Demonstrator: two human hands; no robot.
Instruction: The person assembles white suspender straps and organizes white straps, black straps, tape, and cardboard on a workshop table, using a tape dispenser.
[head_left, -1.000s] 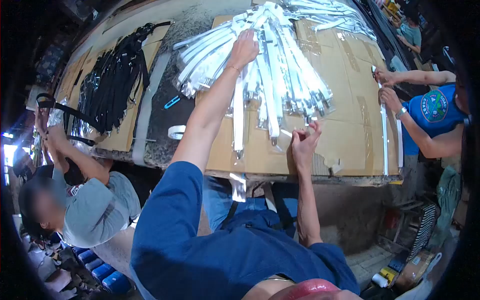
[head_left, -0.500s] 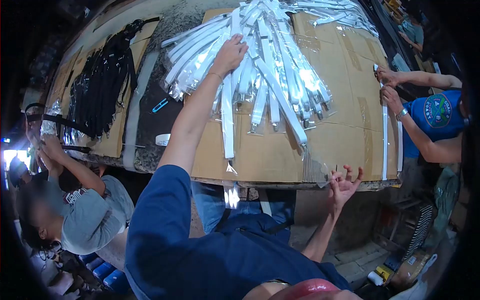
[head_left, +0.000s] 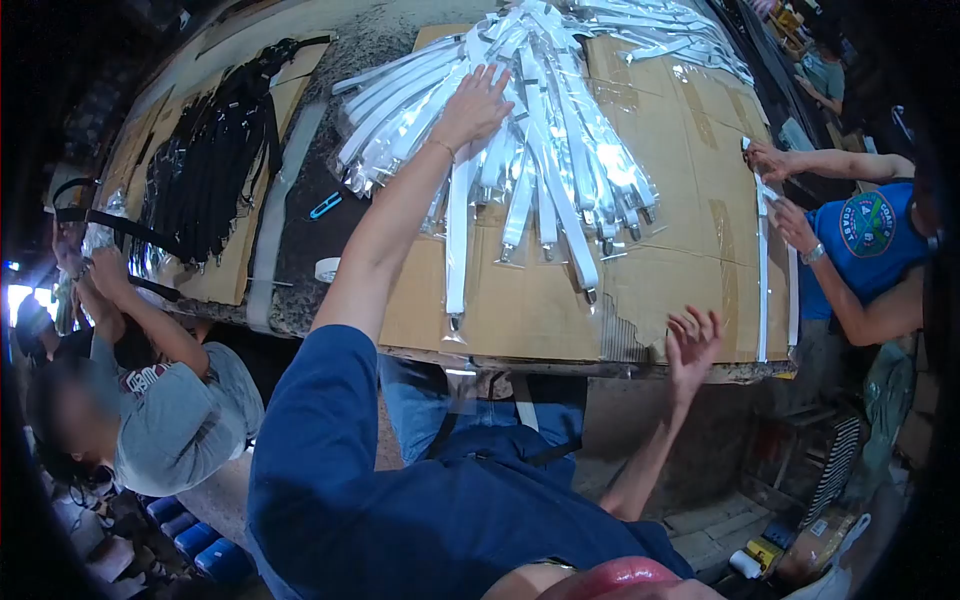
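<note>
My left hand (head_left: pixel 472 108) lies flat, fingers stretched out, on the upper part of a fanned pile of white suspenders (head_left: pixel 590 185) with metal clips. Many of these straps are in clear plastic sleeves. One white strap (head_left: pixel 456 240) hangs down below my left wrist toward the table's near edge, its clip at the lower end. My right hand (head_left: pixel 692 350) is held above the near edge, to the right of the pile. Its fingers are apart and slightly curled, with nothing visible in them. Flattened cardboard (head_left: pixel 690 260) lies beneath the pile.
Black straps (head_left: pixel 205 180) lie on cardboard at the left, where a co-worker in a grey shirt (head_left: pixel 195 420) handles a black strap. At the right, a co-worker in a blue shirt (head_left: pixel 860 235) holds a white strap (head_left: pixel 763 270). A blue cutter (head_left: pixel 325 206) and tape roll (head_left: pixel 327 269) lie left of my arm.
My right hand has opened from a pinched pose. My left hand has flattened and shifted slightly right on the pile. The long diagonal strap's lower end has moved left.
</note>
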